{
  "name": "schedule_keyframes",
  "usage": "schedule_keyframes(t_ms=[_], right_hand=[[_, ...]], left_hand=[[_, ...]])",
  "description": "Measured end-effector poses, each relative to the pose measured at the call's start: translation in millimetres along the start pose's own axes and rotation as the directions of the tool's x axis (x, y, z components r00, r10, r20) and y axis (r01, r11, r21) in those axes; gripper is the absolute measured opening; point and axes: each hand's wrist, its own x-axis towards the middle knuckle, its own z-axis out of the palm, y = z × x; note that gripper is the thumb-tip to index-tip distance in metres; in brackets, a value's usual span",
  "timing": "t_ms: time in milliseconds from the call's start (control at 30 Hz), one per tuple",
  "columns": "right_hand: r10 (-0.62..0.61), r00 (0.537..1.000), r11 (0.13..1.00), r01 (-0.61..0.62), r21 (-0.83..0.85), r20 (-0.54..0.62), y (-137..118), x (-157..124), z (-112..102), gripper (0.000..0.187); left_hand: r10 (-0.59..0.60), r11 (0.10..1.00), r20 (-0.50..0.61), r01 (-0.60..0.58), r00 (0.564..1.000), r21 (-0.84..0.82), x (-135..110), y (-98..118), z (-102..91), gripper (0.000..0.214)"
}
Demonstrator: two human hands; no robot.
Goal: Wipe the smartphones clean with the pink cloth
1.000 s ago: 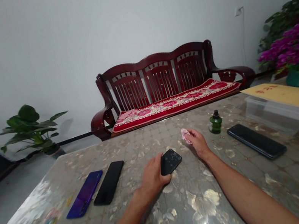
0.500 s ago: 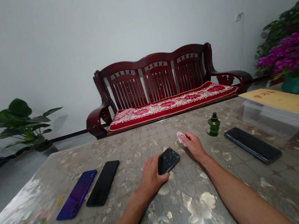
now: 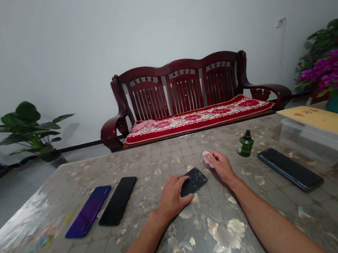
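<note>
Near the table's middle, a black smartphone (image 3: 195,180) lies with droplets or smears across its dark screen. My left hand (image 3: 173,195) grips its left end, thumb along the near edge and fingers at the far edge. Just beyond the phone's right end, my right hand (image 3: 222,166) pinches a small crumpled pink cloth (image 3: 208,159), held apart from the screen. A green spray bottle (image 3: 245,144) with a black top stands to the right of that hand.
To the left lie a purple phone (image 3: 88,212), a black phone (image 3: 118,201) and several coloured bands (image 3: 42,242). On the right are another dark phone (image 3: 290,168) and a clear plastic box (image 3: 318,139) under a yellow board (image 3: 334,121). A wooden bench (image 3: 183,84) stands behind the table.
The whole view has shifted slightly. A finger of my left hand now bends over the phone's far edge. My right hand keeps the cloth in nearly the same place.
</note>
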Motion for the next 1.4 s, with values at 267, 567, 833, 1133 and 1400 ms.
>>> schedule_keyframes(t_ms=[267, 567, 833, 1133, 1400], right_hand=[[0.032, 0.998, 0.999, -0.034, 0.032, 0.044, -5, -4, 5, 0.045], [-0.086, 0.937, 0.784, 0.273, -0.558, 0.338, -27, -11, 12, 0.018], [-0.164, 0.849, 0.42, 0.521, -0.743, 0.502, -45, -34, 24, 0.018], [-0.079, 0.917, 0.487, 0.378, -0.787, 0.391, -42, -27, 21, 0.027], [-0.151, 0.911, 0.352, 0.413, -0.84, 0.385, -42, -32, 27, 0.008]], left_hand=[[-0.02, 1.0, 0.021, 0.019, 1.0, 0.011, -5, -4, -2.1, 0.064], [-0.174, 0.982, -0.111, 0.18, 0.979, 0.051, -52, -13, -21.6, 0.066], [-0.165, 0.985, -0.125, 0.169, 0.978, 0.02, -60, -17, -14.3, 0.058], [-0.173, 0.984, -0.127, 0.176, 0.977, 0.008, -62, -18, -15.6, 0.05], [-0.132, 0.99, -0.152, 0.137, 0.98, 0.024, -62, -23, -9.0, 0.049]])
